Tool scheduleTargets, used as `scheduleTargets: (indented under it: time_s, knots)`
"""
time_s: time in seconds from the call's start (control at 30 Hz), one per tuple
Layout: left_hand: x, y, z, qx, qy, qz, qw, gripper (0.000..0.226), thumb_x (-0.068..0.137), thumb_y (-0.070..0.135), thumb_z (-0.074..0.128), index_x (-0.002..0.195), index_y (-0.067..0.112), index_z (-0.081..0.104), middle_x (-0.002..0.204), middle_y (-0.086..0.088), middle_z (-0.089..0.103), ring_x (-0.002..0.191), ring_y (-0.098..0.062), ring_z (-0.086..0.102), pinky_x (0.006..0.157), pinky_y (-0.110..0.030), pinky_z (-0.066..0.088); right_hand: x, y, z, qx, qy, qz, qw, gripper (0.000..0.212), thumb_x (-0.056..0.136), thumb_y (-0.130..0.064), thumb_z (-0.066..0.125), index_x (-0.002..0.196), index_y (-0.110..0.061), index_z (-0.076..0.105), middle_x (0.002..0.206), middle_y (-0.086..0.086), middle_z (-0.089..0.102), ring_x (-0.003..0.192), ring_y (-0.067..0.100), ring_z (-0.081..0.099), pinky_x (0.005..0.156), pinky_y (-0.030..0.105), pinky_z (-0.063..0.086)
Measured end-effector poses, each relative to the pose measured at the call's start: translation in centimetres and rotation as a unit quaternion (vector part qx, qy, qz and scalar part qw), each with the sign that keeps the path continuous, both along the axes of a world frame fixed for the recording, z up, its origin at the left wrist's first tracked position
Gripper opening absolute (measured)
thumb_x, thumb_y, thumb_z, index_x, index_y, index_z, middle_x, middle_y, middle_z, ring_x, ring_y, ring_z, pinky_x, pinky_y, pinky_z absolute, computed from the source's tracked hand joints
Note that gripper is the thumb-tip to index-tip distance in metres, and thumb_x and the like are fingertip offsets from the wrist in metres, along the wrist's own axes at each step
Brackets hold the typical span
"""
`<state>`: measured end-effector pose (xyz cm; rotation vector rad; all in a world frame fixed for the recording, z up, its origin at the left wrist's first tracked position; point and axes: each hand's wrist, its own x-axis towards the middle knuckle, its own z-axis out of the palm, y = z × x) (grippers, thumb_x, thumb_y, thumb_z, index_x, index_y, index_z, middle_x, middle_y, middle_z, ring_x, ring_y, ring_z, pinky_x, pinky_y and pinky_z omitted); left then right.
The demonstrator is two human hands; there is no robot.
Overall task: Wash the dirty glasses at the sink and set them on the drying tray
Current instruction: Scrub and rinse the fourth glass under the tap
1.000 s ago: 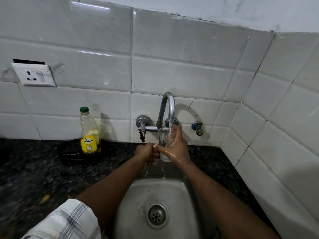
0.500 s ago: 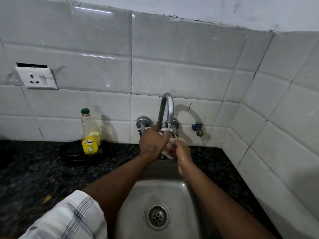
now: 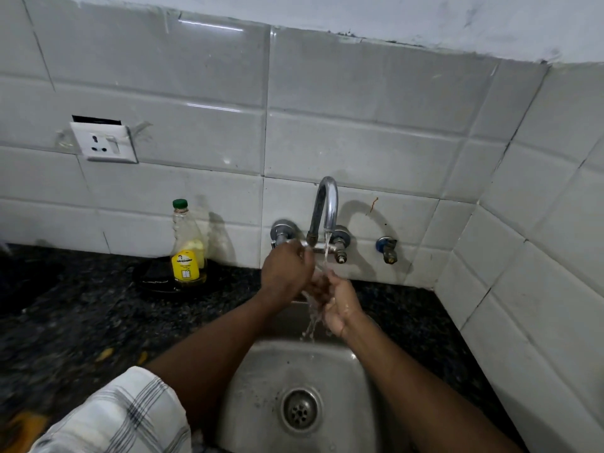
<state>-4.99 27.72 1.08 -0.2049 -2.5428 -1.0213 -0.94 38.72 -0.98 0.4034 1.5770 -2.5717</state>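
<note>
1. Left hand [image 3: 287, 273]: I see it raised over the back edge of the sink [image 3: 359, 371], back toward the camera, fingers curled in just below the tap's crossbar. What those fingers close on is hidden from me, so I cannot tell whether it holds anything.
2. Right hand [image 3: 341, 305]: it is just beside the left hand and touching it. It is wet and cupped, with its fingertips directly under the stream. I cannot tell its grasp either, because its fingers are lost behind the left hand and the water.
3. Glass: I cannot make one out. Anything between the two hands is covered by them and by the splash.
4. Tap [image 3: 327, 201]: a curved chrome spout on the tiled wall. The water stream [image 3: 326, 253] runs from it onto the hands and spills into the steel basin above the drain [image 3: 300, 409].
5. Small valve [image 3: 385, 248]: this sits on the wall to the right of the tap.
6. Bottle [image 3: 188, 246]: a clear bottle with a green cap and a yellow label, holding yellow liquid. It stands upright on the dark speckled bench [image 3: 65, 322], left of the tap and against the tiles, on a dark low object too dim for me to identify.
7. Wall socket [image 3: 104, 142]: a white plate on the tiles above and left of the bottle.
8. Checked sleeve [image 3: 121, 416]: this is on the left arm, at the lower left.
</note>
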Motion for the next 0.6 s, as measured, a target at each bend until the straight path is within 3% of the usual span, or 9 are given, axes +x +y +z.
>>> scheduleTargets:
  time_s: [0.07, 0.1, 0.2, 0.23, 0.27, 0.33, 0.4, 0.5, 0.6]
  knots:
    - [-0.7, -1.0, -1.5, 0.129, -0.094, 0.002, 0.987, 0.037, 0.100, 0.041, 0.047, 0.099, 0.010, 0.067, 0.098, -0.012, 0.070, 0.088, -0.027, 0.063, 0.077, -0.035, 0.047, -0.6, 1.1, 0.9, 0.216, 0.091, 0.055, 0.971, 0.026, 0.103, -0.024, 0.046, 0.102, -0.004, 0.062, 0.081, 0.004, 0.074, 0.077, 0.012, 0.071, 0.071, 0.029, 0.049]
    - [-0.8, -1.6, -2.1, 0.191, -0.153, 0.019, 0.969, 0.043, 0.099, 0.046, 0.047, 0.101, 0.009, 0.068, 0.103, -0.014, 0.071, 0.094, -0.031, 0.065, 0.085, -0.038, 0.050, -0.8, 1.8, 1.6, 0.338, 0.151, 0.104, 0.923, 0.018, 0.101, -0.021, 0.050, 0.101, -0.007, 0.062, 0.083, 0.001, 0.073, 0.076, 0.007, 0.069, 0.071, 0.026, 0.050]
    - [-1.2, -3.7, -4.4, 0.301, -0.289, 0.112, 0.902, 0.054, 0.082, 0.052, 0.052, 0.104, 0.007, 0.070, 0.106, -0.018, 0.072, 0.100, -0.038, 0.067, 0.092, -0.045, 0.055, -1.4, 3.1, 4.2, 0.596, 0.253, 0.264, 0.715, 0.007, 0.097, -0.015, 0.058, 0.090, -0.015, 0.060, 0.082, -0.007, 0.064, 0.076, 0.003, 0.062, 0.069, 0.021, 0.048]
    - [-1.2, -4.3, -5.0, 0.320, -0.310, 0.128, 0.886, 0.051, 0.079, 0.048, 0.054, 0.102, 0.005, 0.070, 0.102, -0.018, 0.072, 0.096, -0.039, 0.069, 0.086, -0.046, 0.058, -1.6, 3.2, 4.6, 0.649, 0.265, 0.278, 0.656, 0.008, 0.096, -0.015, 0.058, 0.088, -0.016, 0.057, 0.083, -0.007, 0.060, 0.078, 0.007, 0.059, 0.071, 0.025, 0.046]
    - [-1.1, -4.6, -5.1, 0.337, -0.321, 0.127, 0.876, 0.044, 0.081, 0.042, 0.055, 0.098, 0.003, 0.069, 0.096, -0.017, 0.073, 0.086, -0.038, 0.070, 0.075, -0.044, 0.058, -1.7, 3.3, 4.9, 0.682, 0.276, 0.271, 0.621, 0.007, 0.096, -0.015, 0.058, 0.089, -0.016, 0.056, 0.083, -0.007, 0.058, 0.080, 0.012, 0.056, 0.073, 0.030, 0.046]
    - [-0.8, -4.8, -4.9, 0.367, -0.336, 0.098, 0.862, 0.029, 0.088, 0.029, 0.054, 0.091, 0.002, 0.066, 0.082, -0.014, 0.070, 0.062, -0.030, 0.062, 0.053, -0.031, 0.048, -2.0, 3.6, 4.9, 0.706, 0.292, 0.260, 0.591, 0.006, 0.096, -0.016, 0.058, 0.091, -0.017, 0.054, 0.085, -0.005, 0.057, 0.083, 0.016, 0.055, 0.073, 0.031, 0.044]
    - [-0.5, -4.6, -4.6, 0.370, -0.357, 0.065, 0.855, 0.019, 0.090, 0.022, 0.054, 0.085, 0.005, 0.063, 0.077, -0.013, 0.064, 0.054, -0.024, 0.054, 0.049, -0.026, 0.042, -2.2, 3.8, 4.8, 0.712, 0.299, 0.261, 0.579, 0.006, 0.095, -0.017, 0.058, 0.092, -0.020, 0.054, 0.087, -0.004, 0.059, 0.084, 0.017, 0.058, 0.074, 0.030, 0.045]
    - [-0.5, -3.8, -4.6, 0.355, -0.395, 0.033, 0.846, 0.019, 0.093, 0.022, 0.053, 0.081, 0.009, 0.059, 0.072, -0.011, 0.059, 0.053, -0.021, 0.051, 0.053, -0.026, 0.043, -2.2, 3.8, 5.1, 0.697, 0.313, 0.212, 0.609, 0.011, 0.094, -0.013, 0.059, 0.091, -0.023, 0.054, 0.088, -0.007, 0.063, 0.086, 0.015, 0.062, 0.072, 0.024, 0.046]
    - [0.4, -2.7, -4.4, 0.375, -0.443, -0.002, 0.814, 0.033, 0.099, 0.036, 0.048, 0.088, 0.006, 0.059, 0.077, -0.013, 0.062, 0.066, -0.026, 0.057, 0.069, -0.035, 0.049, -2.4, 3.7, 5.1, 0.698, 0.329, 0.214, 0.599, 0.000, 0.093, -0.015, 0.060, 0.093, -0.015, 0.060, 0.091, -0.002, 0.067, 0.086, 0.016, 0.062, 0.077, 0.033, 0.052]
